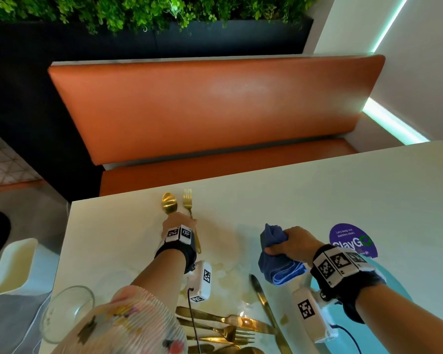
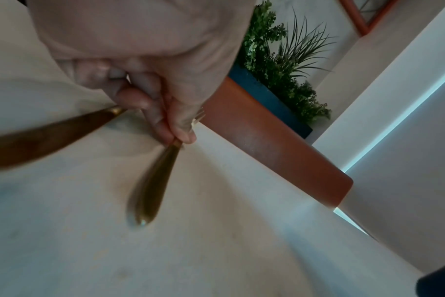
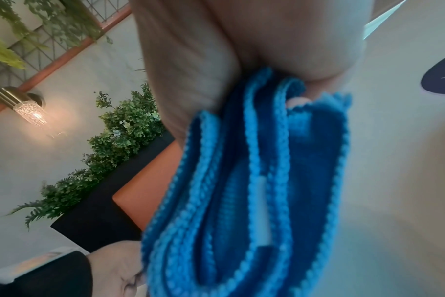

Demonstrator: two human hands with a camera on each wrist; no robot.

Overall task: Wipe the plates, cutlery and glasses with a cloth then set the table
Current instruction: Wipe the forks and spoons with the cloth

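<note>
Pinching fork (image 1: pixel 188 203) mid-handle with my left hand (image 1: pixel 178 222), just right of spoon (image 1: pixel 169 203) on table (image 1: pixel 304 195). Stiff, light, slick metal; grip neck. My right hand (image 1: pixel 290 242) clenches soft cloth (image 1: pixel 274 254), right of spoon.

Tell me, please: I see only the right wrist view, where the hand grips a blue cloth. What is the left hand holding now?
Observer: The left hand holds a gold spoon and a gold fork by their handles, heads pointing toward the orange bench.
Operator: Is other cutlery waiting?
Observer: Yes, a pile of gold cutlery lies at the near edge of the table.
Operator: And a glass?
Observer: A clear glass sits at the table's near left corner.
</note>
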